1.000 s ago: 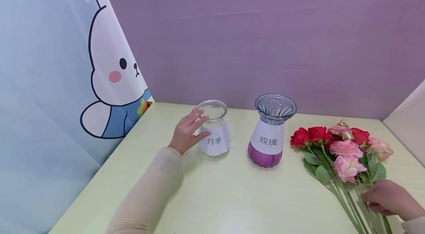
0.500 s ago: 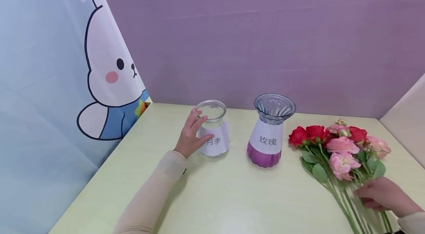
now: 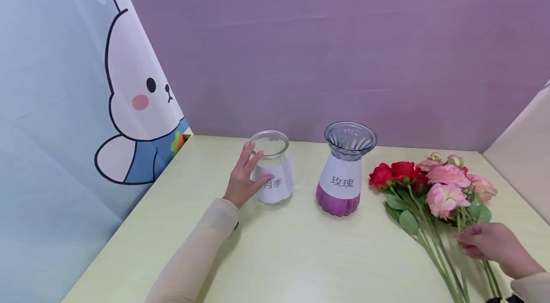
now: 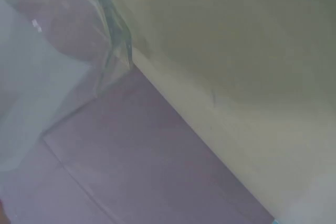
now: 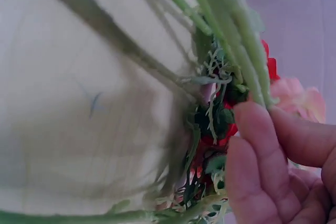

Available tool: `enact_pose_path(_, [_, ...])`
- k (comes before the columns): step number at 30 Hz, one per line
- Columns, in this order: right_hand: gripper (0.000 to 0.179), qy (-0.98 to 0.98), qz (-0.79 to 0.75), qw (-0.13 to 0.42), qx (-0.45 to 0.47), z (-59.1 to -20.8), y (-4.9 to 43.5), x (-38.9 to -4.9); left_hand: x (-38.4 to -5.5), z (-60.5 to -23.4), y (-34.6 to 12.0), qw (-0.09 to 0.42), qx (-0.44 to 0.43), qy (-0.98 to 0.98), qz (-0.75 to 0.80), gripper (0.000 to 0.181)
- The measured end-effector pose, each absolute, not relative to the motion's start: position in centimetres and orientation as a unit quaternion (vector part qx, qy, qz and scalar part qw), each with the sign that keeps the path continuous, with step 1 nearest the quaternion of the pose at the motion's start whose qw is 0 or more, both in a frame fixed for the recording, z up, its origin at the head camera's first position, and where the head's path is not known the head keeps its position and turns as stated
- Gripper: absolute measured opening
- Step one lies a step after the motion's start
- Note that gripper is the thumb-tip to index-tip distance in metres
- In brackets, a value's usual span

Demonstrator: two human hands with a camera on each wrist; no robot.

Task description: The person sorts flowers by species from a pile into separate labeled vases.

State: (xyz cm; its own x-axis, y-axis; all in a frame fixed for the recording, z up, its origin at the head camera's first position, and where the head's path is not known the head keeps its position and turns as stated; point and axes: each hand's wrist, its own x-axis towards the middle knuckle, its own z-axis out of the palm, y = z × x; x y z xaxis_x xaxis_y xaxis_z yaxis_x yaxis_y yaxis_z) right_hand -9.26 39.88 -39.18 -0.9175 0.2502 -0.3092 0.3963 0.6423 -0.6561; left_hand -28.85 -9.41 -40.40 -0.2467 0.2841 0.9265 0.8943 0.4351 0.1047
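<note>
A clear glass vase [image 3: 281, 191] with a white paper label stands on the table. My left hand [image 3: 241, 179] is spread along its left side, thumb over the label and fingertips near the rim. The left wrist view catches the vase's glass [image 4: 110, 19] and hardly any hand. At the right, my right hand [image 3: 494, 245] pinches green flower stems [image 5: 244, 51] between thumb and fingers. Pink blooms [image 3: 447, 198] lie above that hand, among red roses [image 3: 403, 172] in the same bunch.
A second labelled vase [image 3: 337, 203], bluish at its flared mouth and purple at the base, stands between the clear vase and the flowers. A purple backdrop [image 3: 301, 55] rises behind the table [image 3: 275, 255]. A blue sheet with a cartoon rabbit [image 3: 137, 78] hangs at the left.
My right hand has moved slightly up and left, and the pink blooms have shifted against the roses. My left hand stays at the clear vase. The view has turned slightly to the right.
</note>
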Motion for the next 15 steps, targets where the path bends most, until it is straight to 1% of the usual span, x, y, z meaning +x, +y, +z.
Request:
enact_pose_path(1, [0.029, 0.897, -0.393, 0.089, 0.181, -39.1, 39.9, -9.3, -28.5, -40.3, -9.3, 0.439, -0.399, -0.724, -0.352, 0.078])
enact_pose_path(2, [0.03, 0.891, -0.406, 0.082, 0.185, -39.0, 39.9, -9.4, -28.2, -40.2, -9.1, 0.412, -0.38, -0.736, -0.379, 0.08])
enact_pose_path(3, [0.033, 0.887, -0.415, 0.076, 0.187, -38.8, 39.9, -9.4, -27.9, -40.0, -8.9, 0.372, -0.356, -0.75, -0.416, 0.084])
enact_pose_path(6, [0.042, 0.877, -0.437, 0.06, 0.19, -38.3, 39.9, -9.4, -27.3, -38.9, -8.4, 0.214, -0.239, -0.781, -0.536, 0.098])
enact_pose_path(8, [0.046, 0.872, -0.45, 0.049, 0.189, -37.9, 39.8, -9.5, -27.3, -38.1, -8.2, 0.115, -0.152, -0.785, -0.59, 0.102])
enact_pose_path(9, [0.048, 0.87, -0.454, 0.043, 0.187, -37.7, 39.7, -9.5, -27.4, -37.8, -8.1, 0.077, -0.12, -0.786, -0.602, 0.103])
enact_pose_path(10, [0.049, 0.868, -0.46, 0.036, 0.184, -37.5, 39.7, -9.6, -27.6, -37.5, -8.1, 0.048, -0.099, -0.789, -0.605, 0.102])
enact_pose_path(12, [0.052, 0.861, -0.475, 0.019, 0.183, -37.3, 39.6, -9.7, -28.0, -37.1, -8.2, 0.012, -0.083, -0.796, -0.599, 0.097])
enact_pose_path(13, [0.046, 0.852, -0.487, 0.01, 0.192, -37.2, 39.5, -9.7, -28.1, -37.0, -8.2, 0.002, -0.082, -0.801, -0.593, 0.094])
enact_pose_path(15, [0.048, 0.841, -0.504, -0.009, 0.197, -37.1, 39.3, -9.9, -28.3, -36.9, -8.2, -0.011, -0.084, -0.807, -0.584, 0.092])
